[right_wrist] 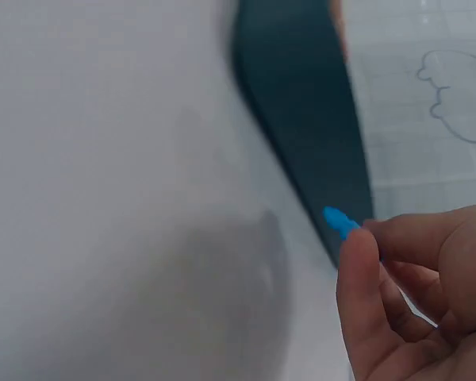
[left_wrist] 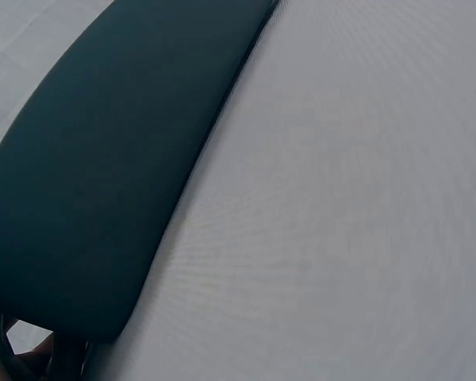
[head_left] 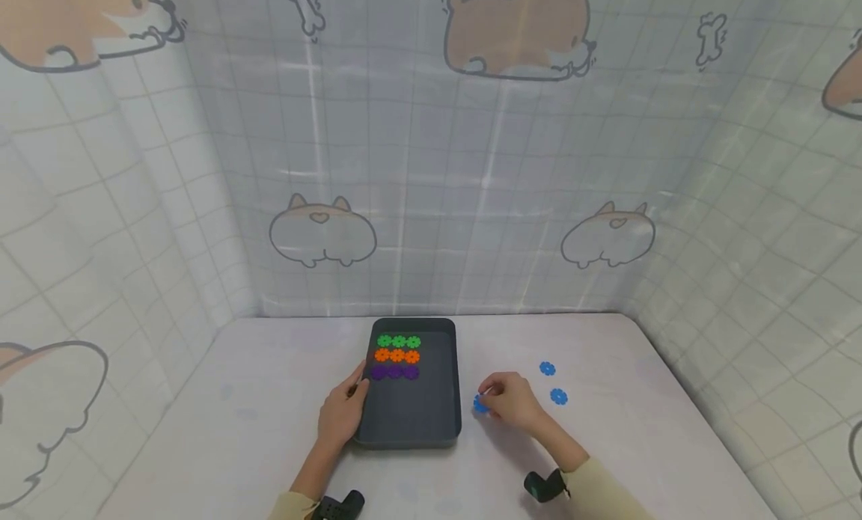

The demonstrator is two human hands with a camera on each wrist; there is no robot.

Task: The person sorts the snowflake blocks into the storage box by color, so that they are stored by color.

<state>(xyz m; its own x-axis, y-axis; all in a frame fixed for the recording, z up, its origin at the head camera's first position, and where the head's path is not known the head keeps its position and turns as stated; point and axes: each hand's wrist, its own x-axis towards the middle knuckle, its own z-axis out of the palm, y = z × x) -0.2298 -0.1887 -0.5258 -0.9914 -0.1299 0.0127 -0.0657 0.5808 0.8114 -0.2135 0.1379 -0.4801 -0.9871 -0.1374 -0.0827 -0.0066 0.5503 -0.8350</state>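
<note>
My left hand [head_left: 342, 412] grips the left side of a dark grey tray [head_left: 427, 411], thumb at the rim. Inside the tray's upper left lie three rows of flower-shaped discs: green discs [head_left: 399, 342] at the far end, orange discs [head_left: 397, 355] below them, then purple discs [head_left: 395, 372]. To the right of the tray, my right hand [head_left: 517, 402] pinches a blue flower-shaped disc [head_left: 480, 405] between thumb and fingertips. The right wrist view has this blue disc [right_wrist: 339, 221] edge-on, raised over the table. Tray wall [left_wrist: 119, 159] fills much of the left wrist view.
Two more blue discs, a farther disc [head_left: 548, 368] and a nearer disc [head_left: 558, 396], lie on the white table [head_left: 646, 430] right of my right hand. A tiled curtain [head_left: 431, 168] with cartoon dogs encloses the table's back and sides.
</note>
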